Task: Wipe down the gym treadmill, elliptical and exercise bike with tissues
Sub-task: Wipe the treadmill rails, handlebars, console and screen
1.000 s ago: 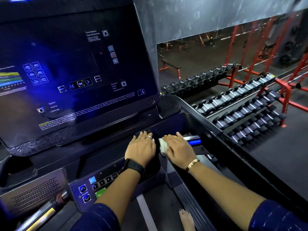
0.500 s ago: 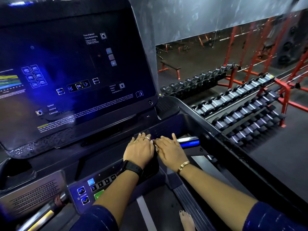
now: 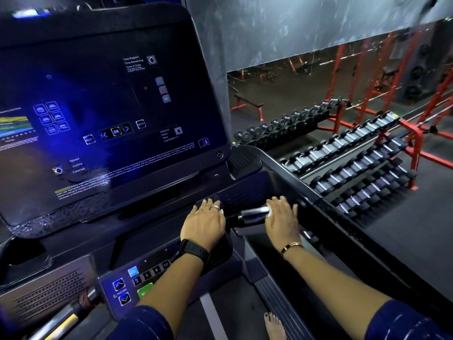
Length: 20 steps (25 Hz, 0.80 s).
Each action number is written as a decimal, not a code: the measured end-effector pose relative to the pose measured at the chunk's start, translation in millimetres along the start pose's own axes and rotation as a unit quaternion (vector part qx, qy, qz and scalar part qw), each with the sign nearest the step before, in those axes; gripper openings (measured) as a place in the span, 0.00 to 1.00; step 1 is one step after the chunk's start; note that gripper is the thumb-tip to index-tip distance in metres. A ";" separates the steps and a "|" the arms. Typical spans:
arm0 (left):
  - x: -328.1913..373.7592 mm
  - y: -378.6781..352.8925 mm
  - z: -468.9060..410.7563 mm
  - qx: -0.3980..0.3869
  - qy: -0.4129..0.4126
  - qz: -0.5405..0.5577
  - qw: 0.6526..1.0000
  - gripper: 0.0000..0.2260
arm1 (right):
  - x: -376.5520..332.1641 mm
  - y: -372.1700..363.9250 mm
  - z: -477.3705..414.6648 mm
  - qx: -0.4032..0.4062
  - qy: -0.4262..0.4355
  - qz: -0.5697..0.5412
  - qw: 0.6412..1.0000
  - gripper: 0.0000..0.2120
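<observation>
I stand on a treadmill whose big dark console screen fills the upper left. My left hand lies flat on the black ledge under the screen, fingers straight, holding nothing. My right hand is curled over the right end of a short chrome handle. It holds a white tissue against the metal; only a small edge of the tissue shows beside my thumb. The two hands are apart, with bare chrome between them.
A lit button panel sits below my left wrist. Another chrome handle is at the lower left. The black side rail runs along the right, with dumbbell racks and red frames beyond. My bare foot is on the deck.
My right hand has slid to the right along the chrome handle with the tissue, away from my left hand, uncovering the bar's left part. The left hand has stayed put.
</observation>
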State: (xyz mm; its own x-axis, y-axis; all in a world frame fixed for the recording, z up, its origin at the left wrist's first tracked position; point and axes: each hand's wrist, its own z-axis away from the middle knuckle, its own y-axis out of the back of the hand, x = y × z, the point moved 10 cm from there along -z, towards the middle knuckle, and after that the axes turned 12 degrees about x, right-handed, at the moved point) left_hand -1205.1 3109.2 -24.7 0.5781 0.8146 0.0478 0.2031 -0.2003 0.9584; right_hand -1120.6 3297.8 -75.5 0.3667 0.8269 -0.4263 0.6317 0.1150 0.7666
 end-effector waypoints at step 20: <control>3.8 6.5 0.6 -0.005 0.006 0.016 1.000 0.21 | -30.8 -1.2 10.7 -0.093 0.066 0.027 0.993 0.28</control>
State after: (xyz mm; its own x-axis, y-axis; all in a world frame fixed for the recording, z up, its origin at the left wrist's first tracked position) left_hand -1201.2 3110.7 -18.5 0.5753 0.8139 0.0817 0.1771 -0.2214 0.9590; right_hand -1125.3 3266.4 -68.4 0.2958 0.8986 -0.3241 0.4723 0.1574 0.8673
